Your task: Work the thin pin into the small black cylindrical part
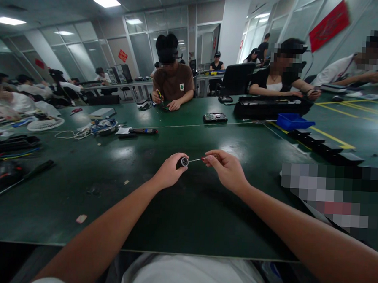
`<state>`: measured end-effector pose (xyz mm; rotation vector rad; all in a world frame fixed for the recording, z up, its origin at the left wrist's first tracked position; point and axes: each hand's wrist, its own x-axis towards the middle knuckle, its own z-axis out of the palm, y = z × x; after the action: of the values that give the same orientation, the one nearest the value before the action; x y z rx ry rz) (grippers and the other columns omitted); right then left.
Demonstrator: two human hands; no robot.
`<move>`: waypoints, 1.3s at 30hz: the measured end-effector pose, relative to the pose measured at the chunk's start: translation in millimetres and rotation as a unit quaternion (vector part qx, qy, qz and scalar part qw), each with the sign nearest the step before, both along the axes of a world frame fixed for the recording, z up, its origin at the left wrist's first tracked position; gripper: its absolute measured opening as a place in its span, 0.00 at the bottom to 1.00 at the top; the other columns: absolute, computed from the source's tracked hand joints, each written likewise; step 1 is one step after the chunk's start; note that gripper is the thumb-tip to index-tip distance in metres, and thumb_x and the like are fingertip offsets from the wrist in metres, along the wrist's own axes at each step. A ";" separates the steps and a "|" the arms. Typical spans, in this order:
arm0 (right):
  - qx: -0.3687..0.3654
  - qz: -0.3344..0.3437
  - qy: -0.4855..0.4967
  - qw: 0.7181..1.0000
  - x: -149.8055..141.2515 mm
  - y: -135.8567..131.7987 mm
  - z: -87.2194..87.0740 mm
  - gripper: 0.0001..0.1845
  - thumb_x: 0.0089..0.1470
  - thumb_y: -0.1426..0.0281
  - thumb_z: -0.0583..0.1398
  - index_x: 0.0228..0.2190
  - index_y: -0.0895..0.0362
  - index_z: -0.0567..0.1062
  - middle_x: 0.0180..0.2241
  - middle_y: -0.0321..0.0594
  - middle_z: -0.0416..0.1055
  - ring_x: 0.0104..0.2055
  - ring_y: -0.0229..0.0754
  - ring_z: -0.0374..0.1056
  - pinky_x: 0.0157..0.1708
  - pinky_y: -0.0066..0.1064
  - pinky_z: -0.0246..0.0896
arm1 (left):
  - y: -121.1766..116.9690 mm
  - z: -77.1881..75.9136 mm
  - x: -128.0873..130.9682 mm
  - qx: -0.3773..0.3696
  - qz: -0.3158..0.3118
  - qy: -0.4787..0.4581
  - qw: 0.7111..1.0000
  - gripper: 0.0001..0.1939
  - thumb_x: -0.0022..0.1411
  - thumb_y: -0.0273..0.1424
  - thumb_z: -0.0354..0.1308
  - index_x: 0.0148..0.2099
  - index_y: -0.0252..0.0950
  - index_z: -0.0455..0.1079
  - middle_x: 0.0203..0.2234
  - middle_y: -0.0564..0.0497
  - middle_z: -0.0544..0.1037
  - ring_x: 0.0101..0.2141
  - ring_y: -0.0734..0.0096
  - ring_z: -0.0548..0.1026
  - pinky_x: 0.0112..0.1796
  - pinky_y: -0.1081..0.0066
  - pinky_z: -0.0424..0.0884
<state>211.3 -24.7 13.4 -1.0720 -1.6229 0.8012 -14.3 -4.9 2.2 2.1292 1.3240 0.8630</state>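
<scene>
Over the middle of the green table, my left hand (170, 172) is closed round a small black cylinder (184, 162). The cylinder's round end, with a silvery rim, faces right. My right hand (227, 169) pinches the red handle of a thin screwdriver (195, 160) between thumb and fingers. Its metal shaft points left, and the tip meets the cylinder's end; whether it sits inside or only touches I cannot tell. Much of the cylinder is hidden by my left fingers.
A hard drive (215, 117) lies beyond my hands, with a blue bin (293, 121) and black blocks (328, 149) to the right. A black-handled tool (142, 131) and a white fan grille (46, 124) are leftward. Across the table, a person (174, 83) handles a yellow-black tool.
</scene>
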 end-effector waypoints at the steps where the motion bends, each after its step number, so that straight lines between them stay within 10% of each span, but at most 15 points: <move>1: 0.001 0.000 -0.002 1.000 -0.1 0.1 0.3 0.14 0.60 0.60 0.58 0.41 0.56 0.76 0.35 0.43 0.80 0.35 0.44 0.76 0.39 0.41 0.71 | 0.2 0.2 -0.4 0.001 0.003 0.001 1.000 0.16 0.60 0.26 0.61 0.51 0.39 0.70 0.48 0.47 0.75 0.49 0.60 0.72 0.53 0.59 0.66; 19: 0.010 -0.036 -0.018 0.999 -0.8 2.7 -0.1 0.14 0.61 0.60 0.58 0.41 0.57 0.76 0.34 0.43 0.80 0.33 0.43 0.76 0.36 0.37 0.69 | 1.6 3.2 -3.4 0.017 -0.007 0.024 1.000 0.18 0.61 0.27 0.62 0.53 0.42 0.72 0.48 0.50 0.77 0.49 0.61 0.73 0.55 0.58 0.65; 29: 0.044 -0.093 -0.128 0.986 3.8 -5.5 12.7 0.19 0.57 0.52 0.61 0.27 0.55 0.78 0.20 0.36 0.74 0.21 0.38 0.66 0.24 0.31 0.56 | -0.3 5.2 -2.1 0.000 -0.028 0.062 0.998 0.18 0.64 0.31 0.61 0.56 0.46 0.71 0.52 0.51 0.77 0.54 0.57 0.71 0.64 0.40 0.47; 39: 0.093 -0.058 -0.179 0.978 -1.0 -15.5 33.5 0.15 0.66 0.62 0.51 0.38 0.56 0.75 0.24 0.35 0.73 0.26 0.40 0.70 0.30 0.31 0.58 | -0.9 13.2 12.2 0.026 -0.003 0.088 0.996 0.19 0.63 0.31 0.61 0.56 0.43 0.70 0.54 0.48 0.76 0.57 0.56 0.70 0.65 0.40 0.44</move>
<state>210.3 -40.3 46.9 -1.2131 -1.8716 0.3828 -2.1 -5.8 15.5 2.2924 1.3926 0.7288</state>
